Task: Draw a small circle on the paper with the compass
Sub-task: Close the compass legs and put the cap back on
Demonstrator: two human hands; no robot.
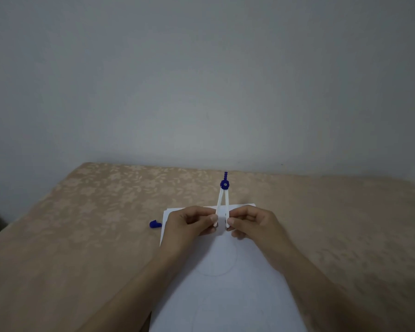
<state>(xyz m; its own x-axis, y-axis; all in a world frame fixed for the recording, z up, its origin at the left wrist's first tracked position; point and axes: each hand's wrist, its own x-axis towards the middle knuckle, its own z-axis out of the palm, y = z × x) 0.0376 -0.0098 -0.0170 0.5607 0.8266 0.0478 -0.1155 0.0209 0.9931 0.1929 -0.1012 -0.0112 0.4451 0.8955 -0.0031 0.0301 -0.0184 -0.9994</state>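
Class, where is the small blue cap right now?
In the head view, the blue cap lies on the beige tablecloth, just left of the paper, near the left hand.

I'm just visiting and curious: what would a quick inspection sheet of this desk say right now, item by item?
Surface: table under a beige leaf-patterned cloth.
Job's things: white paper lies flat and bears faint pencil circles; compass, white legs and blue hinge, is held above the paper with its hinge pointing away and its legs a little apart.
Clutter: small blue cap on the cloth, by the paper's left edge.
Grippers: left hand pinches the left leg near its tip; right hand pinches the right leg near its tip.
Cables: nothing seen.
Surroundings: plain grey wall behind the table; a dark shape at the far left edge, too cut off to identify.
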